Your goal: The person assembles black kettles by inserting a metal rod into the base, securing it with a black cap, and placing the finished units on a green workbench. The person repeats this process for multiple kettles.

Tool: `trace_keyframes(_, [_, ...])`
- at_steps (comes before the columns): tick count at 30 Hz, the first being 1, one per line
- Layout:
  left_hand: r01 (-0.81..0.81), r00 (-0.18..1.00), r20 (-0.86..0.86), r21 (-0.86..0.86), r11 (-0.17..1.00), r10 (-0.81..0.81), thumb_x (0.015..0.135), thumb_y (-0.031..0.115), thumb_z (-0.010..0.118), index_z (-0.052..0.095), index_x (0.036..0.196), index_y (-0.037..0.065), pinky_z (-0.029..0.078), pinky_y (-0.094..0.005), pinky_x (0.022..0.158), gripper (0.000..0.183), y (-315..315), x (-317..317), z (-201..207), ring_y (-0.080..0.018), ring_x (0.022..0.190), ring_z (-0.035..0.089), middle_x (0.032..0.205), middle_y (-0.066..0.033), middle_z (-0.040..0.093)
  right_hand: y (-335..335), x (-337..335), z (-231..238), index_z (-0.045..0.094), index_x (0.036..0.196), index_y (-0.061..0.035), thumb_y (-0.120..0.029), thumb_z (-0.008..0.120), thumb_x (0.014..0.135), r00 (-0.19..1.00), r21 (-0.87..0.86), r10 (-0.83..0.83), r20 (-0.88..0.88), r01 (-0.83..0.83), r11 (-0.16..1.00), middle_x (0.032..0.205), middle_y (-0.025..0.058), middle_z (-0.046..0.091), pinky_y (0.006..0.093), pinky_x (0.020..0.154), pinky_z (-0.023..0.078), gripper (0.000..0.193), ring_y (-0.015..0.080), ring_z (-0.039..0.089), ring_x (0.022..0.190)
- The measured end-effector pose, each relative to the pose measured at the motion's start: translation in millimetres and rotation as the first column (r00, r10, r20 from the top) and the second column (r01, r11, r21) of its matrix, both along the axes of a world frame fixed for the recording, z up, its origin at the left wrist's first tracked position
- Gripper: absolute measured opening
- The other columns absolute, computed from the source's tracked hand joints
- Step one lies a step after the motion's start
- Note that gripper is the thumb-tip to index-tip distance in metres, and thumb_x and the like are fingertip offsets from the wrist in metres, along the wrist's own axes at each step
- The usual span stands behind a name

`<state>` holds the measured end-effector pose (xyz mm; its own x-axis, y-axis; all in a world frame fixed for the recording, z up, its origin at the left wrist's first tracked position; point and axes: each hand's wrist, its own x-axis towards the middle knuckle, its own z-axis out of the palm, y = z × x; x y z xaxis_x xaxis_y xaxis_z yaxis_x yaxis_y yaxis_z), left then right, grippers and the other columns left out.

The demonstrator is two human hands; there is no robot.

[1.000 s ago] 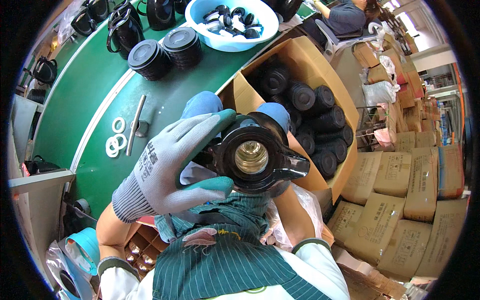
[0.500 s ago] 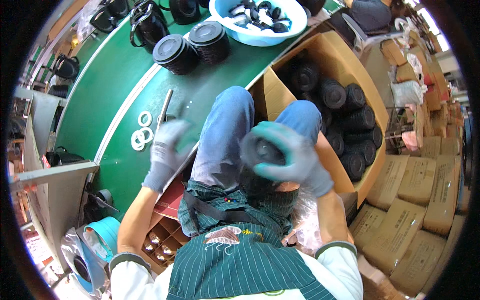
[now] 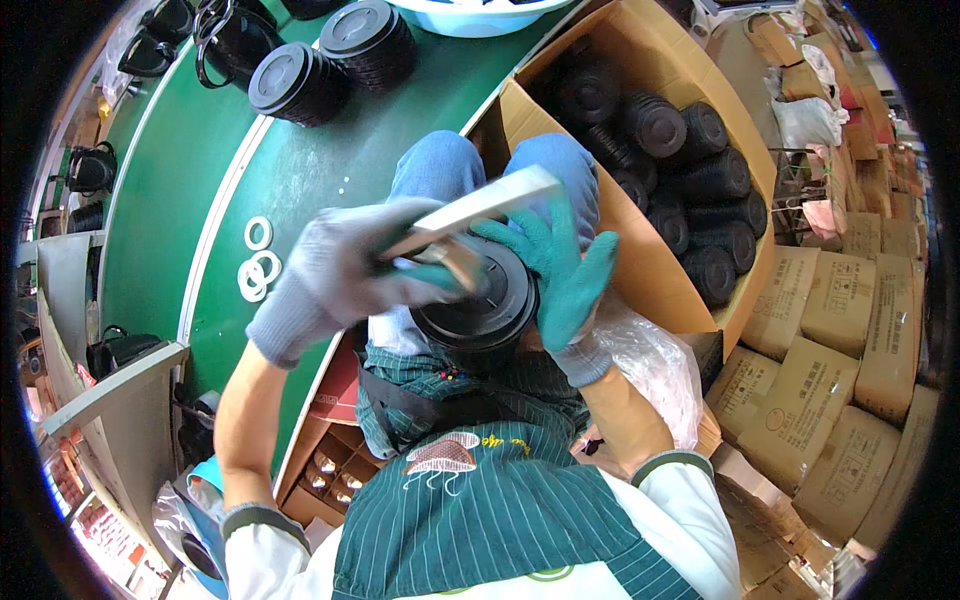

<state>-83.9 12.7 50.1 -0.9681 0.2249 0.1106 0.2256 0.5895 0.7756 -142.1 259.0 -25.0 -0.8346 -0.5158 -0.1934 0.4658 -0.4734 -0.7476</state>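
Between my thighs sits a black round lid (image 3: 490, 300) with a raised rim; what is under it is mostly hidden. My left hand (image 3: 345, 265), in a grey glove, closes round a light-coloured, stick-like tool (image 3: 485, 212), blurred by motion. A brownish part of it points down over the lid's middle. My right hand (image 3: 565, 270), gloved in grey and green, has its fingers stretched and spread beside the lid's right edge. Whether it touches the rim I cannot tell. Several white rings (image 3: 258, 233) lie on the green table (image 3: 330, 165) left of my knees.
Two stacks of black lids (image 3: 300, 85) and black jugs (image 3: 235, 45) stand at the table's far side, near a light-blue basin (image 3: 480, 20). An open carton (image 3: 745, 160) of stacked black lids is at my right. Sealed cartons (image 3: 800, 400) lie beyond it. Clear plastic (image 3: 650, 385) is by my right forearm.
My left hand has picked up the stick-like tool from the table and brought it over the lid. My right hand has let go of the black round piece and spread its fingers.
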Motion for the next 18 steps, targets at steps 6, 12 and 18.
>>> trace_keyframes(6, [0.192, 0.928, 0.370, -0.389, 0.901, -0.038, 0.083, 0.030, 0.078, 0.056, 0.143, 0.009, 0.055, -0.0429, 0.091, 0.068, 23, -2, 32, -0.0374, 0.102, 0.071, 0.114, -0.0183, 0.071, 8, -25, 14, 0.031, 0.161, -0.0036, -0.058, 0.036, 0.109, 0.988, -0.143, 0.052, 0.148, -0.031, 0.989, 0.132, 0.0281, 0.065, 0.0524, 0.110, 0.050, 0.075, 0.0401, 0.065, 0.124])
trace_keyframes(12, [0.036, 0.961, 0.259, -0.466, 0.884, 0.097, 0.089, 0.036, 0.072, 0.043, 0.150, -0.002, 0.055, -0.0454, 0.082, 0.077, 60, 30, 33, -0.0388, 0.093, 0.068, 0.110, -0.0209, 0.063, -4, -55, -16, 0.054, 0.137, 0.0149, -0.026, 0.053, 0.109, 0.930, -0.399, 0.366, 0.004, -0.335, 0.854, 0.066, 0.0083, 0.068, 0.0528, 0.103, 0.054, 0.049, 0.0342, 0.076, 0.082])
trace_keyframes(18, [0.026, 0.950, 0.309, -0.251, 0.968, 0.055, 0.102, 0.043, 0.056, 0.057, 0.138, 0.000, 0.058, -0.0425, 0.079, 0.057, 37, 10, 14, -0.0367, 0.090, 0.071, 0.101, -0.0178, 0.069, 23, -43, -20, 0.063, 0.115, 0.0079, -0.032, 0.040, 0.112, 0.867, 0.007, 0.344, -0.362, -0.366, 0.930, 0.059, 0.0081, 0.060, 0.0544, 0.105, 0.050, 0.046, 0.0303, 0.070, 0.078])
